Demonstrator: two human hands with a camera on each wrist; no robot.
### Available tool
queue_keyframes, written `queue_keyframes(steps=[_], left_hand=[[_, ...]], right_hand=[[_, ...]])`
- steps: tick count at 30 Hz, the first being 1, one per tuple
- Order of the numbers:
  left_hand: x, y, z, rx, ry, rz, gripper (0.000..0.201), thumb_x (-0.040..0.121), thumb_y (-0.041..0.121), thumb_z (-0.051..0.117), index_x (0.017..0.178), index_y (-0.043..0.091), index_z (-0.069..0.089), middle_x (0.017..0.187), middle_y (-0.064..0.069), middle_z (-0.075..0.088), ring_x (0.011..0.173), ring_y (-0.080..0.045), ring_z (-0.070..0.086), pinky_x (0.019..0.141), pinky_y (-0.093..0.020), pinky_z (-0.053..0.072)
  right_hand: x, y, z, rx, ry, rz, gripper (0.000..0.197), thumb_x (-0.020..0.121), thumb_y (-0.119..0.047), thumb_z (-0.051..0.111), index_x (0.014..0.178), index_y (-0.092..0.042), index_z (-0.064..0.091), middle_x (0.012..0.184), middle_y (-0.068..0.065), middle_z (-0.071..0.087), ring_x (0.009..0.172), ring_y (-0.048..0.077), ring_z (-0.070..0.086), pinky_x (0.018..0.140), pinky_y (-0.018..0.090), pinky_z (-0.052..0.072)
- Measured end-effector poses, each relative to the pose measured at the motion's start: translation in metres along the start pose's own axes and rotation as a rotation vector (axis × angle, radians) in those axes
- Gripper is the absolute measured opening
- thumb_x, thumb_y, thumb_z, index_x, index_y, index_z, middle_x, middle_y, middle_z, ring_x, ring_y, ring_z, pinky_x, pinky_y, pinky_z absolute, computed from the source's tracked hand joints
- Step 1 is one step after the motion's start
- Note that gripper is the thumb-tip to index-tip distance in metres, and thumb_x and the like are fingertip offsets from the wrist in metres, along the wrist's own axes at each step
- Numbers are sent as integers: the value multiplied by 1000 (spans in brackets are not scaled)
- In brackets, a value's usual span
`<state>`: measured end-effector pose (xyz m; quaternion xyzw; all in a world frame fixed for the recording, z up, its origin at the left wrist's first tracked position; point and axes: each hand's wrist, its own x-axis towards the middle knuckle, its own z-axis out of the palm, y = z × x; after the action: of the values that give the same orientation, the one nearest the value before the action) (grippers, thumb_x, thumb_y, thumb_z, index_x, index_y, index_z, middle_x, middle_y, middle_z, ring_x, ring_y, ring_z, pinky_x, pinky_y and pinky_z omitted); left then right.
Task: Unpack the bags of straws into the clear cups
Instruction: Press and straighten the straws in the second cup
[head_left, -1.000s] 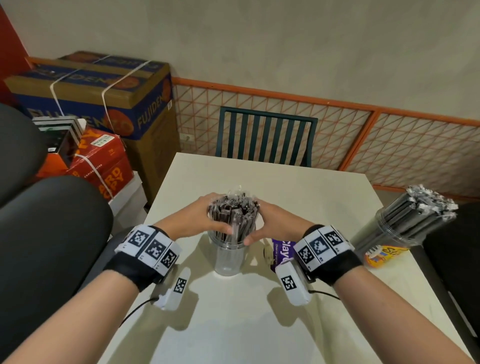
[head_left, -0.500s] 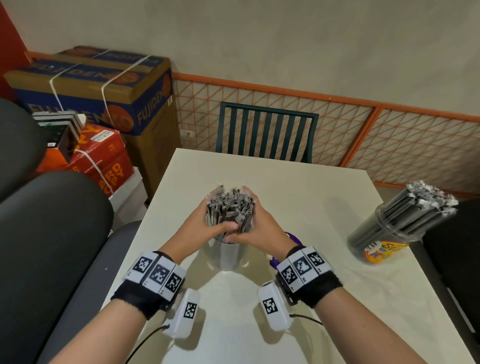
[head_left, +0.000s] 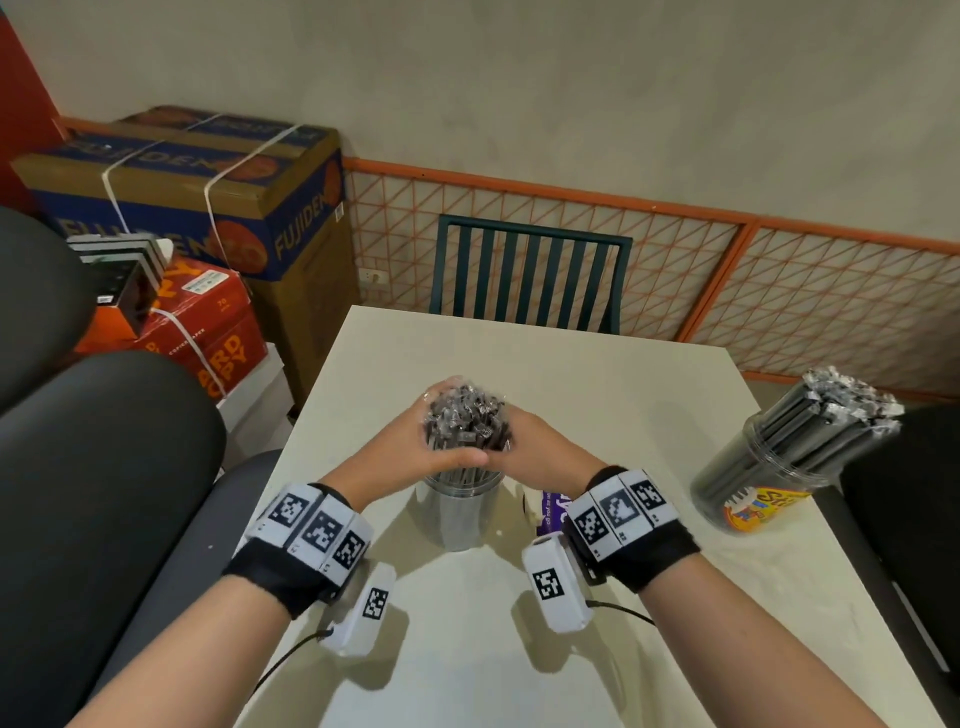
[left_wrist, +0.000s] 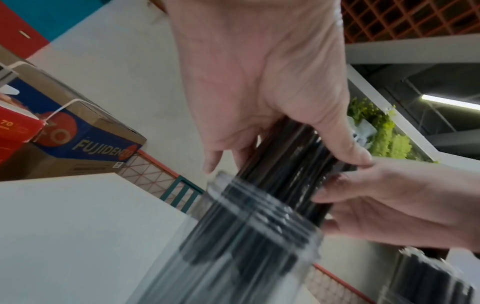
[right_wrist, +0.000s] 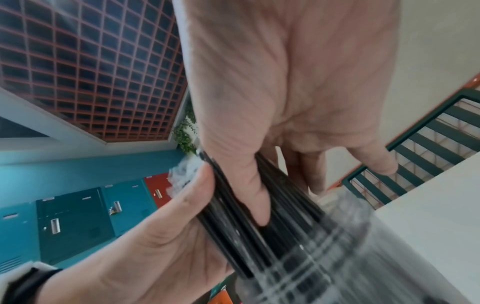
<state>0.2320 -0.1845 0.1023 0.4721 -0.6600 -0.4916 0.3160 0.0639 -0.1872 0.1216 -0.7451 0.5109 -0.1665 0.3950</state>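
Gripping: left hand (head_left: 410, 457) and right hand (head_left: 540, 457) both curl round the straw bundle (head_left: 465, 423), thumbs touching in front.
Straws: black, wrapped, standing upright in the clear cup (head_left: 460, 512).
Cup: on the table (head_left: 597, 395), mid-front.
Second cup (head_left: 763, 467): filled, tilted, at right edge.

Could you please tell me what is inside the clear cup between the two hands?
The clear cup holds a bundle of black wrapped straws, standing upright and rising above its rim. The left hand and right hand grip the bundle's upper part. The cup's bottom is too blurred to judge.
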Motion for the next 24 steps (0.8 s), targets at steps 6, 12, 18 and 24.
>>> queue_keyframes(steps=[6,12,18,24], left_hand=[[1,-7,17,47,242,16,57,72,25,78,123,20,53,107,8,63,99,-3,59,80,-3,42],[-4,11,-5,-65,241,120,36,76,20,73,106,33,57,99,20,63,88,19,58,72,0,44],[-10,0,-3,49,12,-10,64,68,22,80,122,30,48,107,22,58,96,12,53,78,-4,46],[-11,-6,6,40,87,-15,60,69,24,80,121,26,51,105,19,62,94,11,58,84,-9,46]], right_hand=[[0,6,8,46,87,43,56,81,-18,69,131,-14,44,125,7,58,114,21,56,95,35,49],[1,-3,-17,167,125,2,41,81,-23,72,119,-16,61,116,3,68,109,18,61,96,35,49],[-7,8,-5,15,38,18,71,75,-18,77,136,-15,39,135,3,52,124,17,49,99,26,40],[-15,5,15,77,110,-17,70,72,-20,79,132,-16,43,129,0,57,113,10,52,95,24,43]])
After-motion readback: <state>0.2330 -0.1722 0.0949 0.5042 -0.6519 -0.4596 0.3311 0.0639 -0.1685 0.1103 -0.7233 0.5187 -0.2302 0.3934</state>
